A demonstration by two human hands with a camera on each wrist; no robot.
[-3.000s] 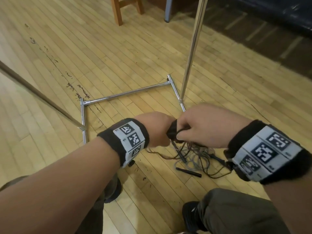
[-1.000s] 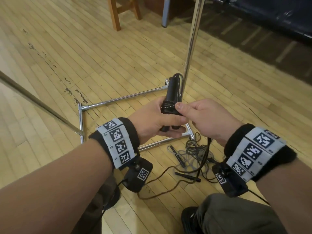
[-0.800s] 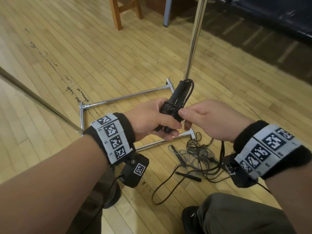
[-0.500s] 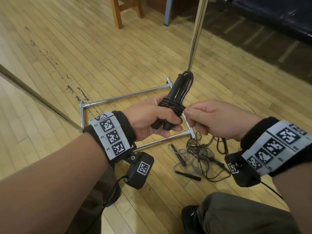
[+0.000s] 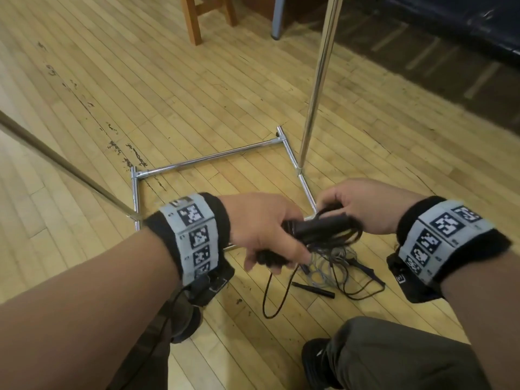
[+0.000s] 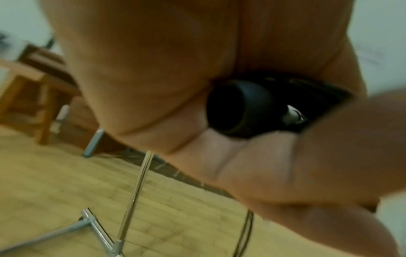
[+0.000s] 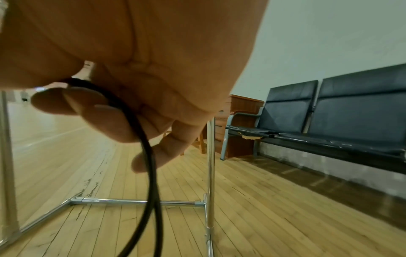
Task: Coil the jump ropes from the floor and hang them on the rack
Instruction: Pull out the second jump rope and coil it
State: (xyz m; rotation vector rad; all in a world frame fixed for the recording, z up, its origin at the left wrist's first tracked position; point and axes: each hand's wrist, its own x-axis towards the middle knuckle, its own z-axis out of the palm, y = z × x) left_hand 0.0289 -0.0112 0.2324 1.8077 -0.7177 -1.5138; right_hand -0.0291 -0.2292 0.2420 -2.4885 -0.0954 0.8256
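My left hand [image 5: 270, 237] grips the black handles of a jump rope [image 5: 318, 228], which lie nearly level and point right; the handle end [image 6: 232, 109] shows in my fist in the left wrist view. My right hand [image 5: 354, 209] pinches the rope's black cord [image 7: 149, 156], which hangs in a loop from my fingers [image 7: 92, 107]. Wound cord bunches around the handles between both hands. A tangle of other ropes [image 5: 332, 271] with a loose black handle [image 5: 312, 289] lies on the floor below. The chrome rack [image 5: 315, 88] stands just behind my hands.
The rack's base bars [image 5: 208, 159] frame a square on the wooden floor. A slanted metal pole [image 5: 64, 167] crosses at the left. A wooden chair leg [image 5: 194, 21] and a dark bench [image 7: 329, 121] stand farther back. My knee [image 5: 394, 358] and shoe are at the bottom.
The handles tipped from upright to nearly level and dropped lower. My right hand moved from the wrapped middle out to the handles' right end, drawing the cord along.
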